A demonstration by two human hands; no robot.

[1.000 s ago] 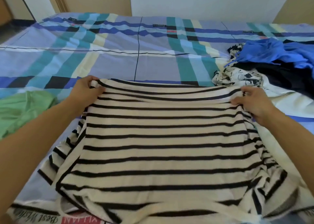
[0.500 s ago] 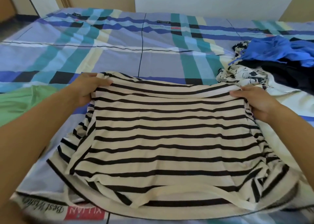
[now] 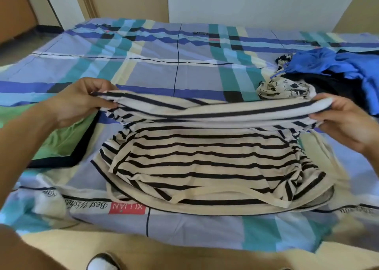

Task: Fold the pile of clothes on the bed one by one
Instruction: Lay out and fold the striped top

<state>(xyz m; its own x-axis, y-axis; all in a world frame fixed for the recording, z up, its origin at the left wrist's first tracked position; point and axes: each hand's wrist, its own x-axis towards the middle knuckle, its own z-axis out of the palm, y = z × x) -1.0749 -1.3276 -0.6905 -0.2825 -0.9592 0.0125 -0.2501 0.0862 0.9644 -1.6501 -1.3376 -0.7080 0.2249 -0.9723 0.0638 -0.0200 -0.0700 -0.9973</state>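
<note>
A cream shirt with black stripes [image 3: 207, 163] lies on the checked bedsheet [image 3: 155, 64] near the bed's front edge. Its far end is lifted off the bed and stretched level between my hands. My left hand [image 3: 82, 101] pinches the left corner of that lifted end. My right hand [image 3: 344, 122] grips the right corner. The near part of the shirt rests rumpled on the sheet. A pile of clothes [image 3: 328, 79] sits at the right: a blue garment on top, a dark one under it, and a white floral one at its left.
A green garment with a dark border [image 3: 61, 138] lies flat at the left, partly under my left forearm. The bed's front edge runs across the bottom, with the floor and a shoe [image 3: 102, 261] below it. Walls and a door stand behind the bed.
Both hands have raised the shirt's far end off the bed and drawn it toward me. The view has pulled back, and the bed's front edge now shows.
</note>
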